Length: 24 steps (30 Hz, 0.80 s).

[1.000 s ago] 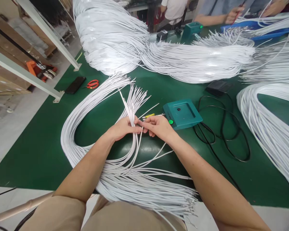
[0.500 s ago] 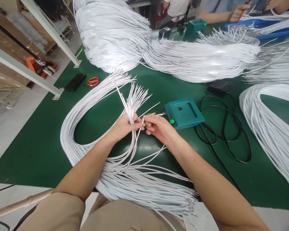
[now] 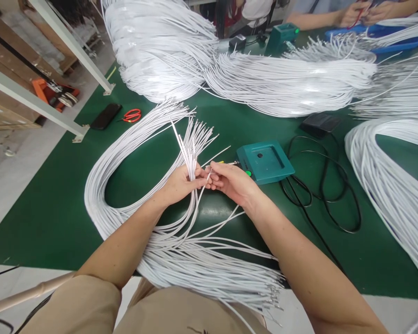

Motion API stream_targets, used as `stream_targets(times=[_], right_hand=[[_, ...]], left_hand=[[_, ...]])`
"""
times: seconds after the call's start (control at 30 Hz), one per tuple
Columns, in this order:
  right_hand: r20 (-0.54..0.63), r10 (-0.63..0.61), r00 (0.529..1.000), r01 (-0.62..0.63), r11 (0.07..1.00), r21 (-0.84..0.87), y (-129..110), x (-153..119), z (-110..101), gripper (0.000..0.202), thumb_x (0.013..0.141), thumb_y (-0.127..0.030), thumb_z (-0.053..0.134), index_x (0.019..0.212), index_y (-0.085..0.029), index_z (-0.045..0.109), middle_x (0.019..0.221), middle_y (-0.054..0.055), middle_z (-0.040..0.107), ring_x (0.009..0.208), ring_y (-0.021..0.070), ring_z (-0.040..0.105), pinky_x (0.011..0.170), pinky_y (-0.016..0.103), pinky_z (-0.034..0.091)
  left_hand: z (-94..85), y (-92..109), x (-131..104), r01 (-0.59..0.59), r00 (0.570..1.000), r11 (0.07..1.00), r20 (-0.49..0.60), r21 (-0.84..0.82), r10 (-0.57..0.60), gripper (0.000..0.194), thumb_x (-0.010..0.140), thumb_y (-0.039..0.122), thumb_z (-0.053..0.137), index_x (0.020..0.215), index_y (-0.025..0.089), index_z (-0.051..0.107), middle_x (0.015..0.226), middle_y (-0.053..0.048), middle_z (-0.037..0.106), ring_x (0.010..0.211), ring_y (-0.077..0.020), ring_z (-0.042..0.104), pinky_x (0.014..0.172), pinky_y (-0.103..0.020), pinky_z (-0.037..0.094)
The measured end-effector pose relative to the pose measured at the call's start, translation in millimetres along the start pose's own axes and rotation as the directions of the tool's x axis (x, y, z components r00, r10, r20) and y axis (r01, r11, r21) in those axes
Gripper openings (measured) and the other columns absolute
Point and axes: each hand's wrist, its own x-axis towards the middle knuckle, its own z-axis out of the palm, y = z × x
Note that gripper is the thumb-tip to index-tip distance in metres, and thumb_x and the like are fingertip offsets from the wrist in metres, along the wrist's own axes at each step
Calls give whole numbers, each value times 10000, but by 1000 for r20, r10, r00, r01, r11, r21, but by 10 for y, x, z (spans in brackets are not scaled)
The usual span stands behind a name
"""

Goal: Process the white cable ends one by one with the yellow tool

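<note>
My left hand [image 3: 184, 184] is closed round several white cables [image 3: 188, 153], whose ends stick up above the fist. Its thumb and fingertips also pinch one cable set apart from the rest. At that cable's tip my right hand [image 3: 227, 180] pinches with thumb and fingers, the two hands' fingertips almost touching. Exactly what sits at the tip is too small to make out. A curved bundle of white cables [image 3: 97, 185] loops on the table to the left, and more cable ends [image 3: 226, 269] spread out in front of my body.
Right of my hands lies a teal device [image 3: 264, 161] with a green button and a black cord [image 3: 323, 185]. Red-handled scissors [image 3: 132, 115] and a black phone-like object [image 3: 106, 116] lie back left. Big cable bundles [image 3: 292, 83] fill the back. A co-worker's hands [image 3: 365, 14] work behind a blue tray [image 3: 397, 44].
My right hand has turned slightly and its fingers have closed in nearer the left fingertips. The cable ends in my left hand tilt a little more upright. The co-worker's hands have come together.
</note>
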Motion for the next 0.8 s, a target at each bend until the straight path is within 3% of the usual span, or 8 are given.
stream_targets(times=[0.13, 0.27, 0.37, 0.43, 0.5, 0.57, 0.7, 0.8], right_hand=[[-92, -76, 993, 68, 994, -84, -14, -20, 28, 317, 722, -454, 715, 703, -148, 636, 622, -29, 542, 551, 76, 470, 591, 241, 415], [-174, -267, 948, 175, 892, -416, -3, -34, 56, 265, 768, -428, 664, 759, -163, 663, 706, 3, 620, 618, 106, 521, 647, 261, 444], [-124, -486, 865, 235, 611, -756, 55, -31, 50, 164, 837, -305, 585, 745, -178, 631, 728, 13, 620, 683, 136, 547, 683, 273, 436], [16, -621, 784, 227, 262, -938, 94, -35, 43, 221, 904, -260, 478, 738, -180, 600, 779, 44, 609, 737, 159, 539, 719, 295, 417], [208, -636, 743, 174, -116, -978, 100, -45, 32, 284, 943, -233, 387, 755, -176, 592, 822, 78, 600, 780, 188, 521, 746, 325, 393], [340, -572, 747, 141, -363, -921, 58, -58, 9, 302, 955, -223, 353, 794, -174, 604, 837, 93, 605, 807, 212, 508, 773, 349, 375], [356, -531, 769, 48, -507, -860, -92, -55, -97, 220, 929, -200, 411, 945, -159, 627, 941, 110, 659, 935, 256, 511, 980, 423, 297], [314, -454, 834, 21, -541, -841, -151, -28, -182, 197, 885, -129, 441, 908, -150, 636, 863, 99, 684, 881, 249, 531, 1050, 438, 239]], left_hand=[[-33, 4, -1, -2, 1000, 1000, -1, -31, 2, 236, 762, 254, 713, 860, 162, 519, 820, 2, 632, 711, -119, 647, 650, -238, 497], [-20, -6, -3, 5, 1000, 992, 4, -128, -5, 487, 748, 263, 735, 1189, 215, 534, 840, 10, 611, 728, -127, 649, 627, -226, 483], [-11, -27, 7, 54, 999, 968, 15, -244, -52, 480, 733, 244, 750, 1181, 214, 582, 826, 11, 600, 706, -109, 635, 610, -212, 467], [-12, -36, 18, 105, 995, 938, 37, -330, -98, 444, 721, 218, 759, 1139, 201, 610, 808, 13, 599, 690, -96, 626, 609, -207, 460], [-19, -42, 32, 152, 988, 909, 58, -388, -140, 452, 701, 196, 770, 1125, 193, 612, 798, 13, 602, 684, -95, 625, 616, -211, 461], [-29, -50, 49, 154, 988, 912, 27, -380, -155, 469, 690, 196, 775, 1125, 182, 603, 795, 11, 611, 681, -101, 631, 617, -217, 460], [-44, -83, 88, 107, 987, 975, -95, -194, -128, 476, 699, 224, 756, 1135, 155, 580, 805, -1, 636, 685, -120, 653, 610, -223, 462], [-47, -108, 107, 114, 986, 988, -112, -100, -125, 465, 713, 227, 736, 1138, 148, 566, 810, -2, 640, 688, -126, 665, 622, -229, 478]])
